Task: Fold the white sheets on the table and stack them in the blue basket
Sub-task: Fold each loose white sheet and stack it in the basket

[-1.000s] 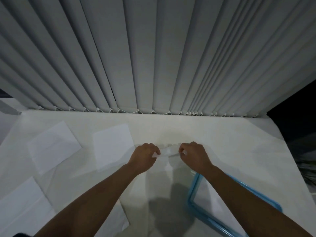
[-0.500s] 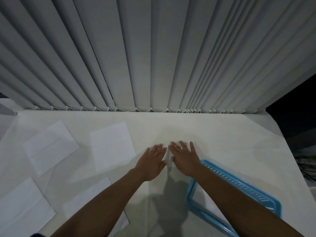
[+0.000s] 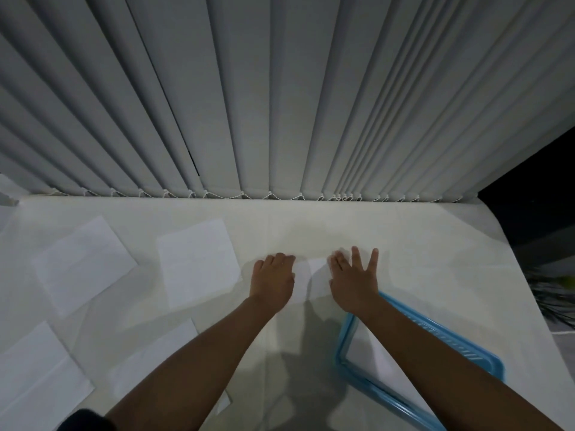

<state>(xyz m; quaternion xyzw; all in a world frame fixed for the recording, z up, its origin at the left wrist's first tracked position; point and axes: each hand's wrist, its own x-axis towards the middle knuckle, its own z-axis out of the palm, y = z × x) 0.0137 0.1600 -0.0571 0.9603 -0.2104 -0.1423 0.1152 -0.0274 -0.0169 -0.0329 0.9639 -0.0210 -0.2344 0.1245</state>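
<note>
A small folded white sheet point(image 3: 308, 279) lies flat on the white table point(image 3: 420, 250) between my hands. My left hand point(image 3: 272, 279) presses on its left part with fingers slightly curled. My right hand point(image 3: 354, 279) lies palm down on its right part, fingers spread. The blue basket point(image 3: 466, 353) sits at the lower right under my right forearm, with white paper inside it. Several unfolded white sheets lie to the left: one point(image 3: 199, 262) beside my left hand, one point(image 3: 82, 264) at far left, one point(image 3: 34, 384) at the lower left, and one point(image 3: 155, 362) partly under my left forearm.
Grey vertical blinds point(image 3: 280, 104) hang along the table's far edge. The table's right edge curves down toward a dark area with a plant point(image 3: 557, 293). A dark sleeve edge point(image 3: 84, 419) shows at the bottom left.
My hands went from pinching the sheet's raised edge to lying flat on it. They have since slid apart sideways, and the folded sheet now shows between them.
</note>
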